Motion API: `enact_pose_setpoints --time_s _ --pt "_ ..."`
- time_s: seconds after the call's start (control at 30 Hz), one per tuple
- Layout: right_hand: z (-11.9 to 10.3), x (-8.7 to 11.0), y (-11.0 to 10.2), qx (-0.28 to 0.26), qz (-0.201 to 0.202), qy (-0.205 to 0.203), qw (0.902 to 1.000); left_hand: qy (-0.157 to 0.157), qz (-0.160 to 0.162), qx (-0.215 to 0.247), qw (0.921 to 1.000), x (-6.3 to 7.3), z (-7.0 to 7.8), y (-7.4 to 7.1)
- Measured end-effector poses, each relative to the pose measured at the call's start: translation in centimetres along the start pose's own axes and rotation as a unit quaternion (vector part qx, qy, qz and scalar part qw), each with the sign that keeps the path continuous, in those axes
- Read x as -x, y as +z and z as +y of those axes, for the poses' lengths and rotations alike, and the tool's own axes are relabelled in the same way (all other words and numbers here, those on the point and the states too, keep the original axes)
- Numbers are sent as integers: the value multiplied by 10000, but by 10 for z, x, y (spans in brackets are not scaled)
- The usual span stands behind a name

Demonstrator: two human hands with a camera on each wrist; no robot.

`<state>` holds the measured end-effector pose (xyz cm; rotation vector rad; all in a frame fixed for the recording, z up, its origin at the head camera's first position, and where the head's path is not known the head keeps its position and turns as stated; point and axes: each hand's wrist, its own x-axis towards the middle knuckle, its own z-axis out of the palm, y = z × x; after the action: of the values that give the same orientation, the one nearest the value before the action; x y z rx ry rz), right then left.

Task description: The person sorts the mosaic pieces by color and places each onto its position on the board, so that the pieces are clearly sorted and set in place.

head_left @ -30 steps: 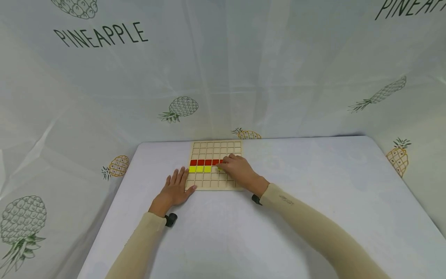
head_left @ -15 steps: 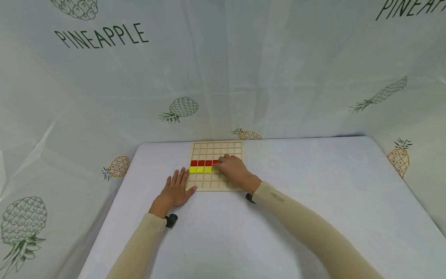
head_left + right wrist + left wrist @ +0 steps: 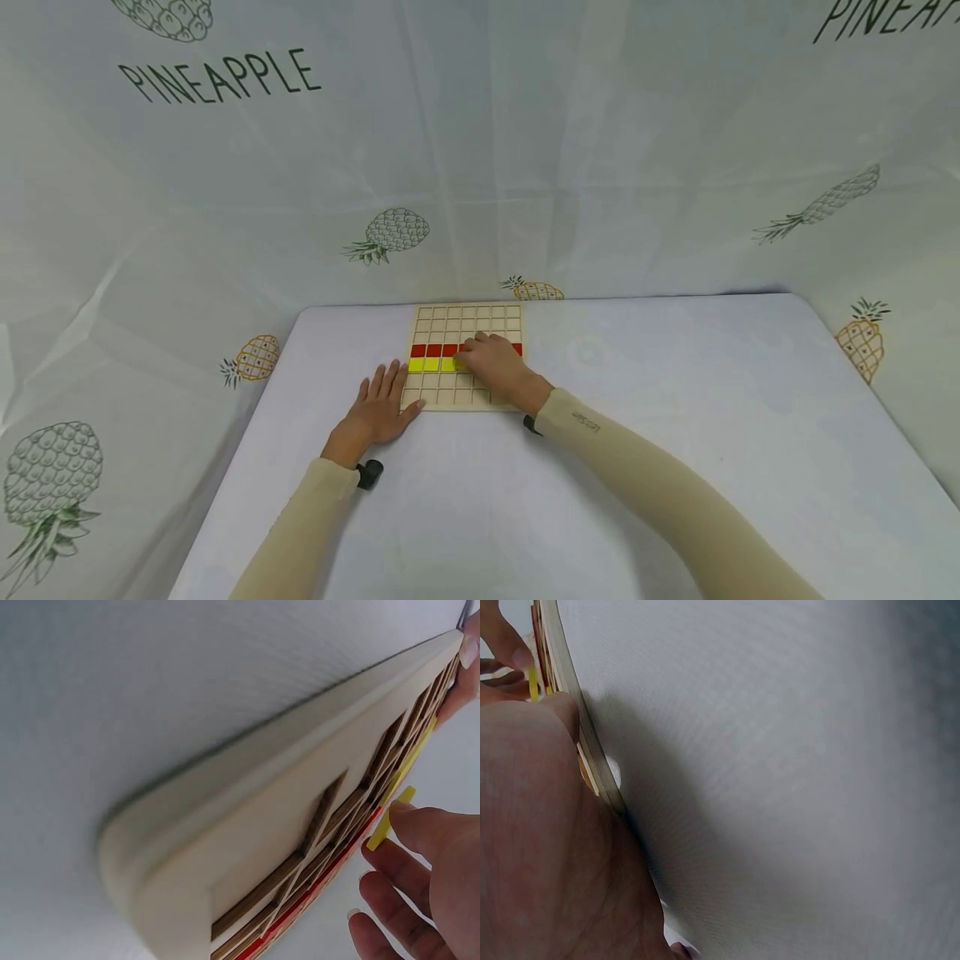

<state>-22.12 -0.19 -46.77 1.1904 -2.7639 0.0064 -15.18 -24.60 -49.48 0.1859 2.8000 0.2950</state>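
Note:
A pale wooden grid board [image 3: 450, 400] lies on the white table. Red tiles [image 3: 435, 351] fill a row across its middle, partly covered by my right hand [image 3: 497, 369]. Just below that row, yellow tiles [image 3: 424, 365] sit in the leftmost cells. Between thumb and fingers, the right hand pinches one yellow tile [image 3: 391, 820], which is tilted and held close over the board in the right wrist view. My left hand [image 3: 375, 412] lies with spread fingers at the board's lower left edge, its thumb touching the corner. Part of the yellow row is hidden under the right hand.
The white table [image 3: 660, 375] extends to both sides of the board and in front of it. A pineapple-printed cloth [image 3: 615, 167] hangs behind and around the table. A black wrist device [image 3: 369, 474] sits on the left wrist.
My right hand has shifted a little to the left along the rows, carrying the yellow tile, and more red tiles show on its right. The left hand stays where it was.

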Motion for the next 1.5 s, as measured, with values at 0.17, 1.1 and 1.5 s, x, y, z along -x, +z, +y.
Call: enact_pose_setpoints --time_s 0.17,1.1,1.5 --pt "-1 -4 3 150 -18 -58 9999 11 18 -28 10000 -1 -1 1" --pt "-2 -2 2 602 -122 -154 9980 34 73 33 10000 -2 -2 2" --pt "0 12 1 744 174 -212 9969 62 61 42 10000 -2 -5 5"
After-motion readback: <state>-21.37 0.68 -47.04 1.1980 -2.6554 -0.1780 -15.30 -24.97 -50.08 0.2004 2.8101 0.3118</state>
